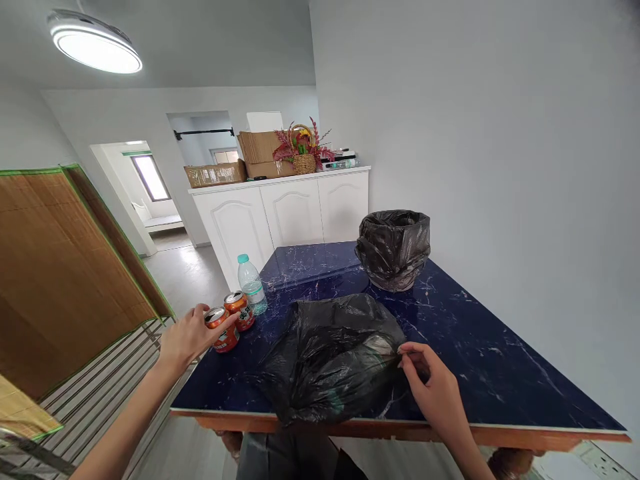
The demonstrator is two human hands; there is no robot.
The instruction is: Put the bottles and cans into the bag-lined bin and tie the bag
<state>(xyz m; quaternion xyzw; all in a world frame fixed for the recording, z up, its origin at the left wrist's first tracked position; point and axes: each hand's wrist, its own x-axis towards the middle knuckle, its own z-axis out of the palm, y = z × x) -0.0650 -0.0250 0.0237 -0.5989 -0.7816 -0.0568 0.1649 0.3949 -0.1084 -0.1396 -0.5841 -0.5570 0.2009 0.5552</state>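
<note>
Black plastic bag [330, 373] lies crumpled at the near middle of the table, its near edge reaching the table's rim. The right hand [433, 383] pinches the bag's right edge between thumb and fingertips. The left hand [187, 339] curves round the nearer can [226, 339] at the table's left, its thumb and fingers held apart by the can's body.

The bag is thin, glossy and wrinkled, with something pale showing at its right. Just beyond the nearer can stands the farther can [242, 313], likewise orange-red metal; next to it is an upright clear plastic bottle [253, 287] with a teal cap. Toward the far right, a round bin [395, 253] wears a creased black liner.

The table [480, 360] has a shiny dark-blue top with white, marble-like veins and a brown edge. Beyond it, a white cabinet [295, 213] carries cardboard boxes [260, 148] and a woven flower basket [304, 163].
</note>
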